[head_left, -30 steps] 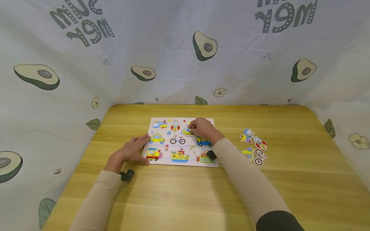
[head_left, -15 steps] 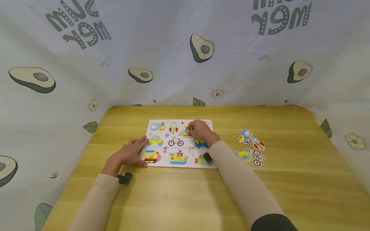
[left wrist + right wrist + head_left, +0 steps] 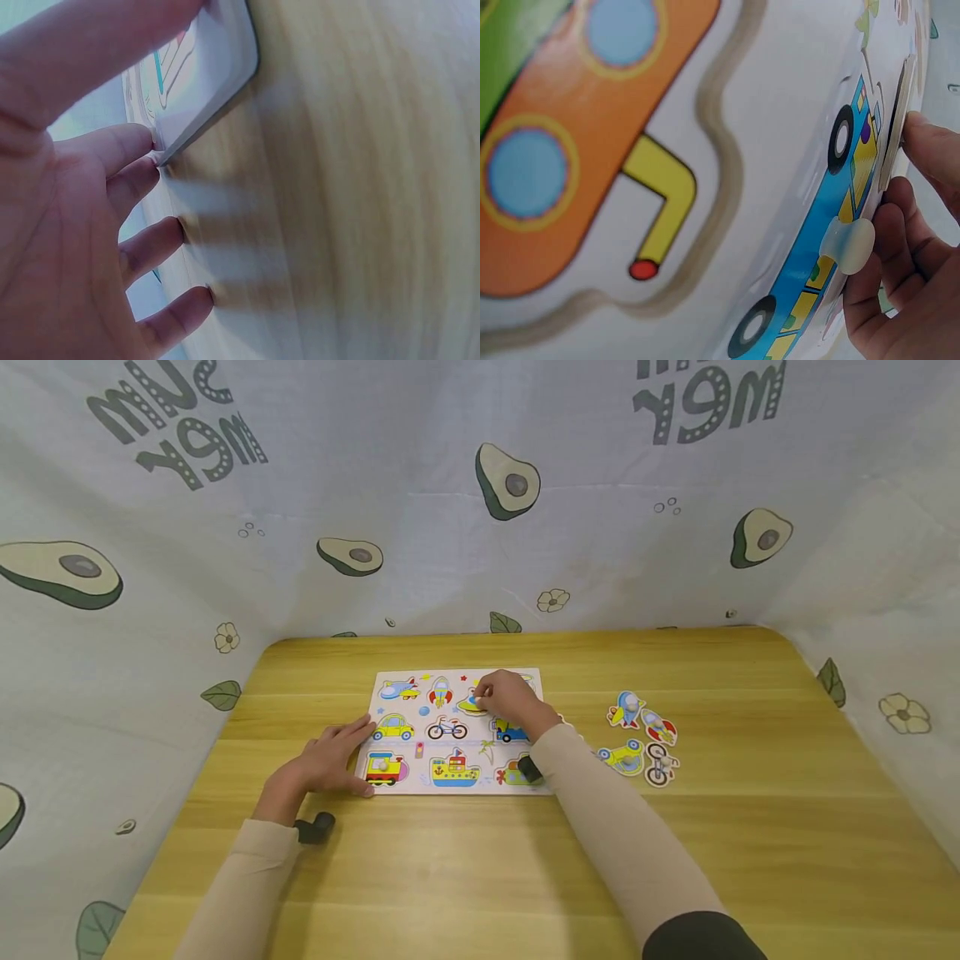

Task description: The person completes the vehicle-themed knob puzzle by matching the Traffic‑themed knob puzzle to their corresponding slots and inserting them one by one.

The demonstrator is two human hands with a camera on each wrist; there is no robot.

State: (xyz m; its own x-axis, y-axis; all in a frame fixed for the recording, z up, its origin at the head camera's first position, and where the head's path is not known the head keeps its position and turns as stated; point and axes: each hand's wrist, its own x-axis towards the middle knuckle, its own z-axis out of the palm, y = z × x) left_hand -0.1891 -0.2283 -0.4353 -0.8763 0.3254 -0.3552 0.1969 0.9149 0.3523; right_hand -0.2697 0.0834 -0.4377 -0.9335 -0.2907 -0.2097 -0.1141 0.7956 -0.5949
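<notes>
A wooden peg puzzle board with vehicle pictures lies on the table. My left hand rests at its left edge, fingers spread; in the left wrist view, the thumb and fingertips meet the board's edge. My right hand pinches a yellow flying saucer puzzle piece at the board's upper part. In the right wrist view, the piece appears edge-on between thumb and fingers, close over the board. Beside these fingers sits the blue bus piece with its knob; the hand partly hides it in the head view.
Right of the board lie several loose pieces: an airplane, a rocket, a car and a bicycle. A train piece with a knob sits in the board's lower left. A patterned curtain stands behind the table.
The head view has shifted, so the scene sits farther left in it. The right hand still pinches the saucer piece over the same part of the board; the left hand stays at the edge.
</notes>
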